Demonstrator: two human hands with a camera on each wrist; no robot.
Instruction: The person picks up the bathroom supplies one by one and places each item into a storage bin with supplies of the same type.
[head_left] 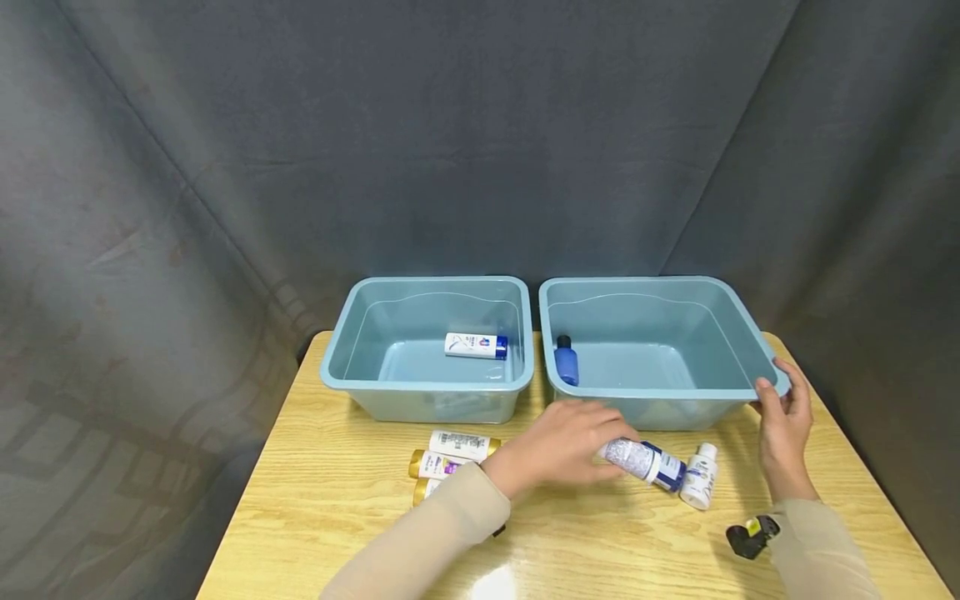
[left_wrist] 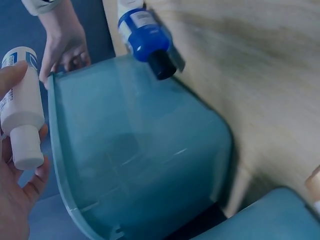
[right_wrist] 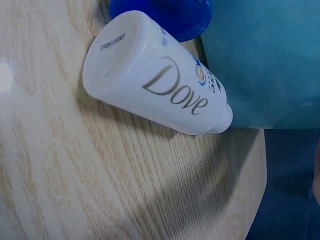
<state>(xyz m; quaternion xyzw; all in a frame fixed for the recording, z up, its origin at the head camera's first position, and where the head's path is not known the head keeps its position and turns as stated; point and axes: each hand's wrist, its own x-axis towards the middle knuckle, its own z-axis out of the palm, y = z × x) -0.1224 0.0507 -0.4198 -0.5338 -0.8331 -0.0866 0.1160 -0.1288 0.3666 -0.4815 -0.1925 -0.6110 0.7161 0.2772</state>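
Note:
My left hand point(head_left: 570, 442) holds a white bottle point(left_wrist: 22, 100) between thumb and fingers, its white cap pointing down in the left wrist view. That bottle is above the table in front of the right blue tub point(head_left: 645, 408). My right hand point(head_left: 783, 425) grips this tub's front right corner, thumb on the rim. Beneath and beside the held bottle, a blue bottle point(head_left: 670, 472) with a black cap lies on the table. A white Dove bottle point(head_left: 699, 479) lies next to it, large in the right wrist view. Inside the right tub is another blue bottle point(head_left: 566, 364) with a black cap.
The left blue tub point(head_left: 438, 404) stands beside the right one and contains a white bottle point(head_left: 472, 345) with a blue cap. White bottles point(head_left: 459, 444) with gold caps lie near my left forearm on the wooden table point(head_left: 277, 500). A grey curtain point(head_left: 480, 150) hangs behind.

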